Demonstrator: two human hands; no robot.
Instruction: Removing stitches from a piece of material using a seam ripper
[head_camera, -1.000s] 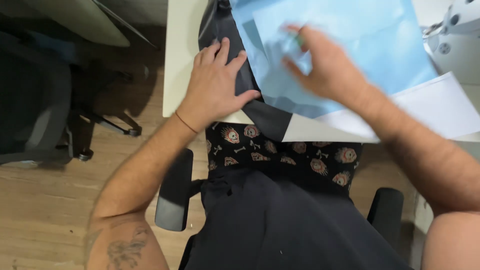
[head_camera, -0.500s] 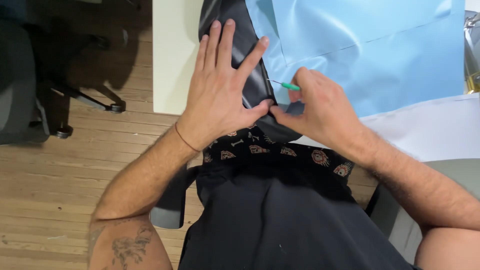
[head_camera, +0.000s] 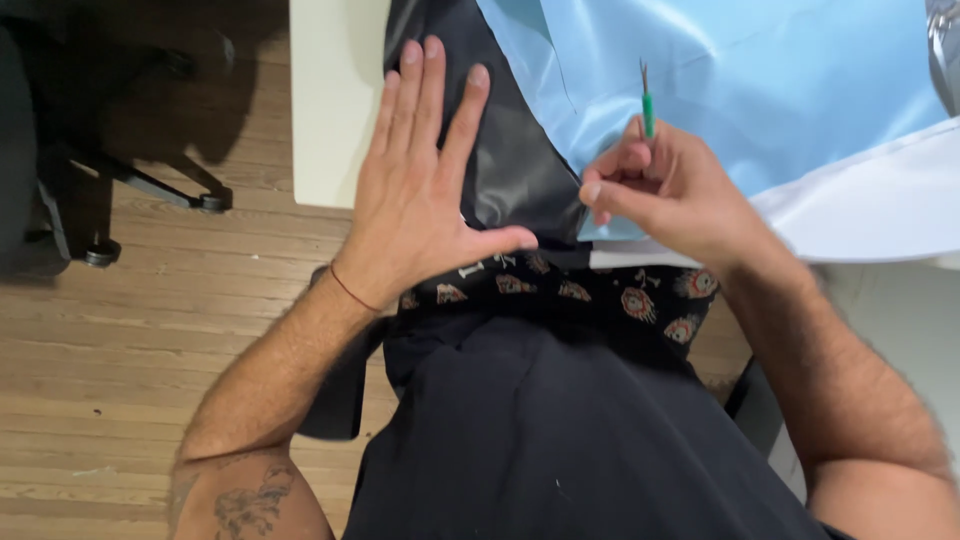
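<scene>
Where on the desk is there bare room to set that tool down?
Bare white desk left of the black sheet, beside the left hand. Open light-blue sheet above the right hand, which holds the green tool. Crowded between the hands at the near edge.

1 head camera looks steeply down, close.

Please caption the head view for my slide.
Left hand flat on black sheet; right hand holds green-handled tool over blue sheet.

Before you, a white tabletop carries glossy black sheet material and pale blue sheeting
</scene>
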